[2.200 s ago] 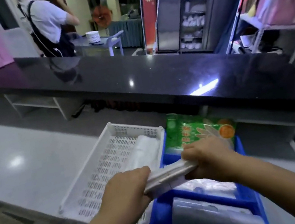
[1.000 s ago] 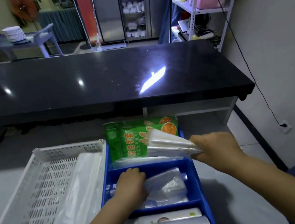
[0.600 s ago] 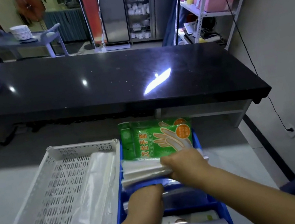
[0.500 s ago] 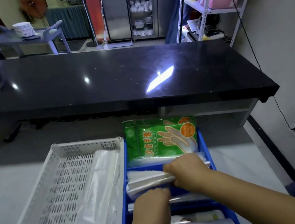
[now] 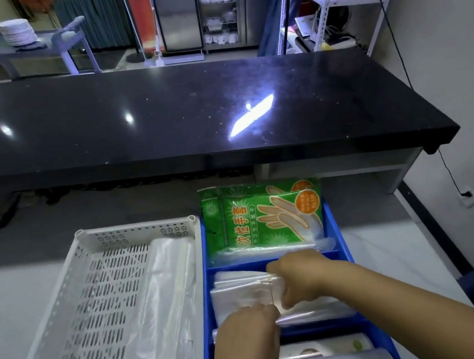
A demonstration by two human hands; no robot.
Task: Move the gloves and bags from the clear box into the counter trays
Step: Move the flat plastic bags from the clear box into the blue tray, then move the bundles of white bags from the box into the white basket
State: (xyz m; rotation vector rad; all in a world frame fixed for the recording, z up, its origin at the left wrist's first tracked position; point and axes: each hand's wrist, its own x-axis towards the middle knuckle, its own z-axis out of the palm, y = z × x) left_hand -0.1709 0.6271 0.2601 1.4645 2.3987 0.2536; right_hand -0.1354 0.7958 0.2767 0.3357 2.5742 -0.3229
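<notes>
A: the folded clear bags (image 5: 243,292) sit in the middle compartment of the blue tray (image 5: 340,243), lower centre of frame. Both hands are on them, right hand (image 5: 302,278) pinching the top edge, left hand (image 5: 250,332) pressing the near edge.

B: Probably tucking them flat so they fit? Green glove pack (image 5: 262,216) leans in the far compartment, white tray (image 5: 95,315) at lower left, grey worktop (image 5: 1,303) under both.

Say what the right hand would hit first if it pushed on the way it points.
The right hand points left across the blue tray; likely the clear bags it already touches, then the tray's left wall. Depth unclear.
</notes>
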